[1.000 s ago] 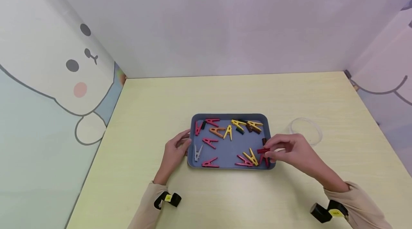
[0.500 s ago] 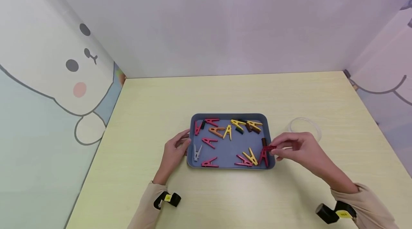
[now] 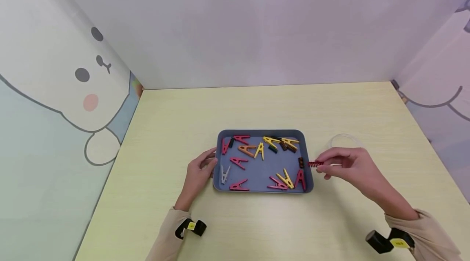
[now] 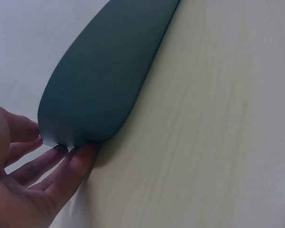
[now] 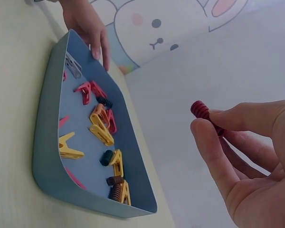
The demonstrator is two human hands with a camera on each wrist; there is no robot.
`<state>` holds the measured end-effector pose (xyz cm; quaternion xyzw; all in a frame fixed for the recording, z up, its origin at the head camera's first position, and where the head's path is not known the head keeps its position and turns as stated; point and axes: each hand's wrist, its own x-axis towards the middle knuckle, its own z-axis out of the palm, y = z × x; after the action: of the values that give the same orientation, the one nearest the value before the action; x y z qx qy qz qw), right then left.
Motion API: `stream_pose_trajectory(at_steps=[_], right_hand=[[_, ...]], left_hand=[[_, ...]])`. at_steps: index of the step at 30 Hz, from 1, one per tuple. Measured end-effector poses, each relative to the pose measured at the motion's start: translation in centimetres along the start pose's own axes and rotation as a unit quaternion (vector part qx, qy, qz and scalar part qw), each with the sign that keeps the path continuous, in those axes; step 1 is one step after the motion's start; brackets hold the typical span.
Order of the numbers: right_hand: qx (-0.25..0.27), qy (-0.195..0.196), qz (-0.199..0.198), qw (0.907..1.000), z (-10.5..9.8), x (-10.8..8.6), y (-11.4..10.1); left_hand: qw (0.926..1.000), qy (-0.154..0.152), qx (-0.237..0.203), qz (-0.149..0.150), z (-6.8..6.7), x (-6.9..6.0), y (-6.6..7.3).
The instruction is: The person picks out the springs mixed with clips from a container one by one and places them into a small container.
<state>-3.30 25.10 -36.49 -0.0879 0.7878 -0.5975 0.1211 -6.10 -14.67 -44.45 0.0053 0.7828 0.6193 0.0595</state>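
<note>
Red coil (image 3: pixel 315 164), pinched by a tray (image 3: pixel 257 172) of clips (image 3: pixel 300 174)
Head: right hand (image 3: pixel 346 163), grip clamped on the coil — beside the tray's right rim. Left wrist: left hand (image 4: pixel 23 204), fingers apart, touching the tray's end. Right wrist: coil between thumb and finger.

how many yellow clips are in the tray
4: a yellow clip by the far side of the tray, a second yellow clip to its right, a third yellow clip beside the orange clip, a fourth yellow clip near the front edge.
</note>
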Motion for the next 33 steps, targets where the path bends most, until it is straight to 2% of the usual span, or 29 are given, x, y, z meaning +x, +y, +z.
stream_pose_trajectory(at_steps=[15,33], right_hand=[[-0.031,0.057,0.021,0.9977,-1.8,-0.8,-0.2],[0.074,0.099,0.003,0.9923,-3.9,-1.4,0.9]], left_hand=[[0.9998,-0.007,-0.019,-0.002,0.0,0.0,-0.2],[0.9995,-0.010,-0.030,0.002,-0.1,0.0,-0.3]])
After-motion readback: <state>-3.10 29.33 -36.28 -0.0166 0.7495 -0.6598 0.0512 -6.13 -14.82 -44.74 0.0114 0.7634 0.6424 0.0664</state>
